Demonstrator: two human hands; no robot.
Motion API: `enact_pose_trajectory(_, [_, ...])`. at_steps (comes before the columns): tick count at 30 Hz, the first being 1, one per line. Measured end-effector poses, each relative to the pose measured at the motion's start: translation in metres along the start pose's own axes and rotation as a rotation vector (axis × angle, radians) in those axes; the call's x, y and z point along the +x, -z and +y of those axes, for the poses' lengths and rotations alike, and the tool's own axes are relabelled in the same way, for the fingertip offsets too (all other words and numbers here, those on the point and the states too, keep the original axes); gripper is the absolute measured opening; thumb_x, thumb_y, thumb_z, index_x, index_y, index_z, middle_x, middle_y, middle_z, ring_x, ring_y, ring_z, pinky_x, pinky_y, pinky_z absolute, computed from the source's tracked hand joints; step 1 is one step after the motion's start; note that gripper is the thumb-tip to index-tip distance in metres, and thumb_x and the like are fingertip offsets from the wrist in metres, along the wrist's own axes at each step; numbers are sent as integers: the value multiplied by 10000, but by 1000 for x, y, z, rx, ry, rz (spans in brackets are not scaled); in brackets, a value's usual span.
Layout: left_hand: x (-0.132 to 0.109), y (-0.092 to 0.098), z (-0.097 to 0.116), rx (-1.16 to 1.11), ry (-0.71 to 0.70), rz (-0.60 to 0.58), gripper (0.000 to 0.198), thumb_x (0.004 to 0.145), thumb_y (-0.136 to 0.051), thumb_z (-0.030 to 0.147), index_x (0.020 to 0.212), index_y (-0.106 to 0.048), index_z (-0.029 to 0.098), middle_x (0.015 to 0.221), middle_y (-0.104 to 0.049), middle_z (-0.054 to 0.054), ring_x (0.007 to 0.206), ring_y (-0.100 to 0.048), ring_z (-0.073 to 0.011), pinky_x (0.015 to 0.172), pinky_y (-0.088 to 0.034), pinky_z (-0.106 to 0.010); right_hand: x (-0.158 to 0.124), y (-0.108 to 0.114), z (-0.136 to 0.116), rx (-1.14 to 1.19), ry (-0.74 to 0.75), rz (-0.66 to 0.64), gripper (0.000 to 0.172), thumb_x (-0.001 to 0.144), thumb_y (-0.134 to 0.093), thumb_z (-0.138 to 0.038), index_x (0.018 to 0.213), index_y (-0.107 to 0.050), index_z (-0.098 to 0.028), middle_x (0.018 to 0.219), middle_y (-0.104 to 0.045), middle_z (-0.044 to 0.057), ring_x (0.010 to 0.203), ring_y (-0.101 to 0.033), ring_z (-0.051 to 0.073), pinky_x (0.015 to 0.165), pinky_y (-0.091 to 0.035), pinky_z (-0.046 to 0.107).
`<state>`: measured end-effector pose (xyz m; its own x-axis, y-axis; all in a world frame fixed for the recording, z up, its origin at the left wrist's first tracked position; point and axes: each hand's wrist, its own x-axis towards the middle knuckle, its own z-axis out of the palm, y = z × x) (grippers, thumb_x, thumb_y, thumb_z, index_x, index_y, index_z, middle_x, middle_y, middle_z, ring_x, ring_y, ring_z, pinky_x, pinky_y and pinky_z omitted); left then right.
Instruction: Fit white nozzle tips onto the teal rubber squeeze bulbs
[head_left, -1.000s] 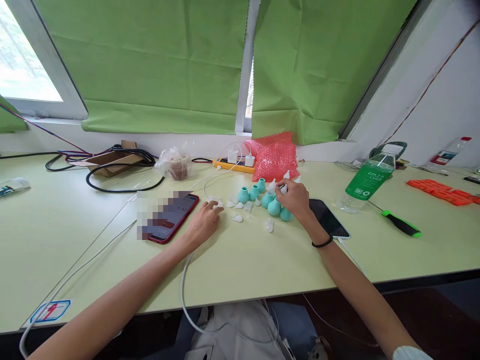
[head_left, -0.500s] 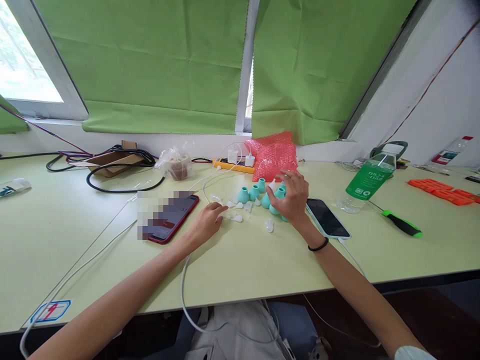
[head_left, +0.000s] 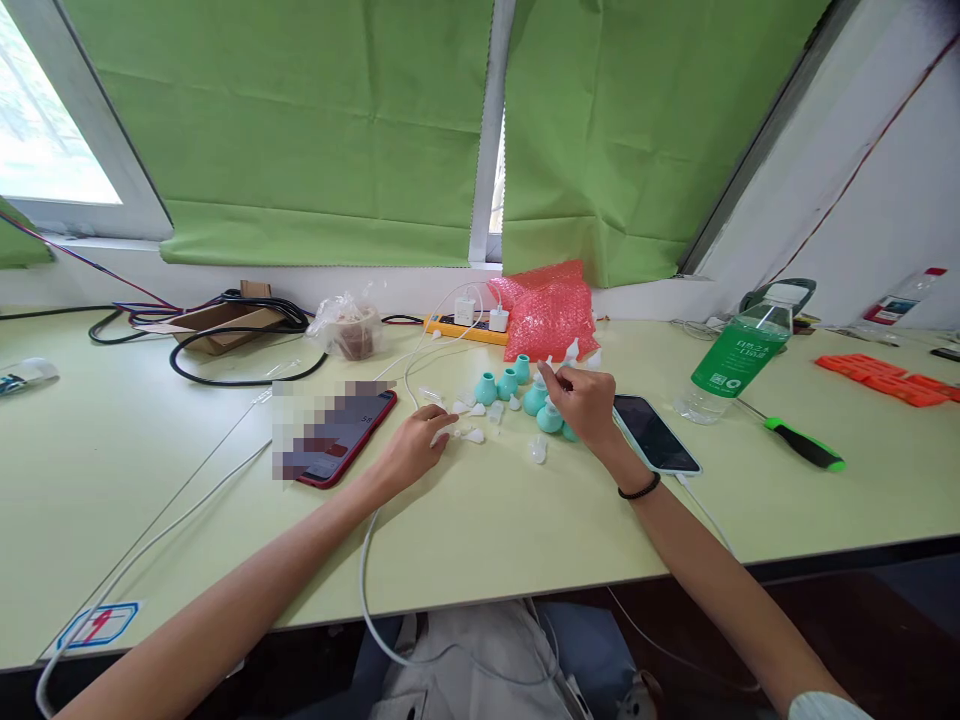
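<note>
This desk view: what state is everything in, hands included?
Three leftmost teal bulbs: upright, open on top
Scattered white tips: lying loose
Left hand: bent beside those tips, grip unclear
Right hand: curled, grip unclear
Red phone: screen lit
Other phone: screen dark, cable plugged in
Large bottle: capped
Orange power strip: chargers plugged in
Screwdriver: lying flat
Green blinds: lowered

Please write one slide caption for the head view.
Right hand at teal bulbs, left hand near small white plastic pieces.

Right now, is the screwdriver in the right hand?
No, the screwdriver lies on the table beside the bottle, while the right hand is at the teal bulbs.
</note>
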<state>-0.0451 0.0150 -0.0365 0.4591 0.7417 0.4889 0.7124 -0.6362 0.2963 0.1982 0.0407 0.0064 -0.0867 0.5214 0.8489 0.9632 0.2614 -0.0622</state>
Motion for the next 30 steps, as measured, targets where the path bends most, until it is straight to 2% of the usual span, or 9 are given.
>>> enact_pose_trajectory(5, [-1,-2,1,-23,-34,4,300,744,-423,135,1003,-571,157,974,-561,-90,847,-552,-171,763,-447,-299,2,-2,6,81,-45,39,453,782,-389,-457,466,-526,-163,432,-518,14,410,-416,93,472,-266,226])
enact_pose_trajectory(10, [-2,-3,2,-26,-44,2,303,742,-427,135,1007,-570,160,976,-558,-91,847,-554,-169,764,-448,-297,3,-5,13,117,-106,101,441,776,-403,-451,461,-519,-165,425,-516,11,405,-415,95,482,-294,226])
enact_pose_trajectory(17, [-1,0,3,1,8,-29,339,708,-443,119,1022,-565,160,993,-561,-100,876,-549,-193,776,-446,-314,5,-5,11,172,-121,72,309,736,-474,-448,658,-584,-170,598,-597,21,533,-514,127,539,-343,238])
enact_pose_trajectory(21, [-1,2,5,83,84,-74,380,702,-446,134,1070,-536,165,998,-571,-104,903,-543,-215,779,-440,-325,4,-2,5,209,-59,151,216,739,-488,-378,761,-575,-181,783,-596,62,754,-532,182,663,-389,292])
enact_pose_trajectory(24, [-1,3,6,95,80,-84,373,722,-430,144,1081,-526,173,975,-582,-95,885,-549,-207,778,-438,-319,-5,0,-9,320,61,183,159,745,-483,-302,842,-555,-198,919,-545,91,875,-503,208,729,-404,346])
enact_pose_trajectory(26, [-1,3,6,85,56,-77,378,720,-424,129,1082,-523,168,967,-582,-92,873,-551,-199,775,-438,-312,-15,0,-24,422,178,78,161,753,-468,-257,892,-537,-215,936,-530,89,888,-499,208,736,-415,359])
enact_pose_trajectory(30, [-1,-1,3,64,5,-57,406,695,-407,70,1075,-522,159,971,-571,-88,887,-537,-183,790,-432,-294,-36,-4,-53,521,370,-305,261,764,-445,-214,1020,-490,-198,1017,-511,89,962,-463,208,798,-407,367])
